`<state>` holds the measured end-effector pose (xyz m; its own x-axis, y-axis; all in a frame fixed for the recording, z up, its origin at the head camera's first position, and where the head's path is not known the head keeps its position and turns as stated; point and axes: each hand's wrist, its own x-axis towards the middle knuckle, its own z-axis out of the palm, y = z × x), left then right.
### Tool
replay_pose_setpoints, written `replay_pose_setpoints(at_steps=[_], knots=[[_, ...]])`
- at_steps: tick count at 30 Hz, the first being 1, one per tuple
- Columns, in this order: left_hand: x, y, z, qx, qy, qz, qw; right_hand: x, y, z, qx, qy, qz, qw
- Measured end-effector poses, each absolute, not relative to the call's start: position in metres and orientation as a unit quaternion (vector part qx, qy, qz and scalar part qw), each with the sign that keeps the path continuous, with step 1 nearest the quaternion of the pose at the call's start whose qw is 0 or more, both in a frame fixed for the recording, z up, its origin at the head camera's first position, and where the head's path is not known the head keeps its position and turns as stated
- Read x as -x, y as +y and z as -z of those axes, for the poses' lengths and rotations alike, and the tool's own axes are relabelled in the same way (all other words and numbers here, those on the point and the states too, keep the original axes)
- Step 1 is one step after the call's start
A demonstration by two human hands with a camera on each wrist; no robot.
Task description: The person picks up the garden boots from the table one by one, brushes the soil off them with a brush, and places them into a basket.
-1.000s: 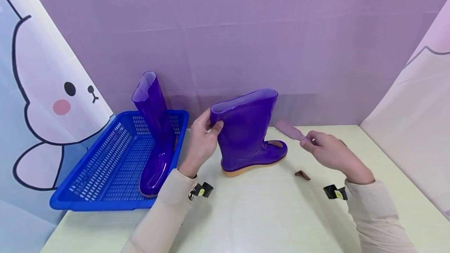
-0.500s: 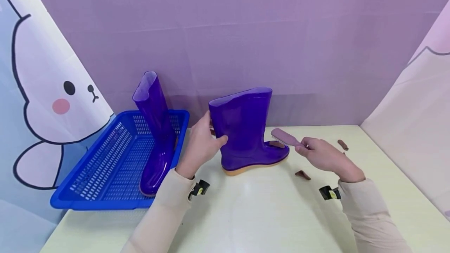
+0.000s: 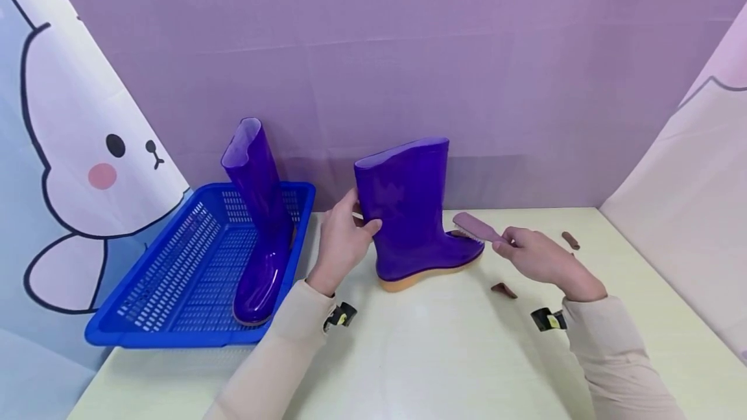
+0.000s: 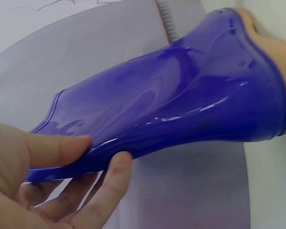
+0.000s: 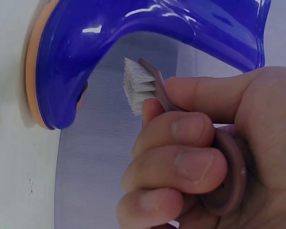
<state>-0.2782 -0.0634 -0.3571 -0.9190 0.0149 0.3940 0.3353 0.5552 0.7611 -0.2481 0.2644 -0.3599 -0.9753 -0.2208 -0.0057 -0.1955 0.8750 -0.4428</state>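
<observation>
A purple rain boot (image 3: 405,212) with a tan sole stands on the table in the head view, its toe to the right. My left hand (image 3: 343,233) grips the back of its shaft, thumb on the near side; the left wrist view shows the fingers around the shaft's edge (image 4: 86,164). In my right hand (image 3: 539,256) I hold a mauve brush (image 3: 475,225) by its handle, bristles down, over the toe. A brown patch (image 3: 460,234) lies on the boot's toe, partly behind the brush. In the right wrist view the white bristles (image 5: 137,86) appear apart from the boot.
A blue plastic basket (image 3: 157,264) on the left holds a second purple boot (image 3: 259,232). Brown scraps lie on the table: a curled piece (image 3: 504,290) in front of my right hand and a small roll (image 3: 570,240) behind it. A purple cloth backdrop (image 3: 373,70) rises behind.
My left hand has moved down from the boot's rim to its shaft. The boot has turned slightly and shifted a little right. The brush has come lower and nearer the toe patch.
</observation>
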Motion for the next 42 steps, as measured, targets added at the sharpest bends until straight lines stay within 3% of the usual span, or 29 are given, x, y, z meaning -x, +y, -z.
replay_pose_setpoints(at_steps=[9,17,42], knots=[[0.282,-0.057,0.364,0.105,-0.843,0.478,0.223,0.253,0.261,0.369,0.105,0.965,0.237,0.027],[0.285,-0.057,0.367,0.096,-0.842,0.491,0.201,0.259,0.258,0.38,0.11,0.965,0.23,0.054],[0.286,-0.055,0.368,0.09,-0.833,0.505,0.208,0.259,0.277,0.375,0.05,0.98,0.193,-0.018]])
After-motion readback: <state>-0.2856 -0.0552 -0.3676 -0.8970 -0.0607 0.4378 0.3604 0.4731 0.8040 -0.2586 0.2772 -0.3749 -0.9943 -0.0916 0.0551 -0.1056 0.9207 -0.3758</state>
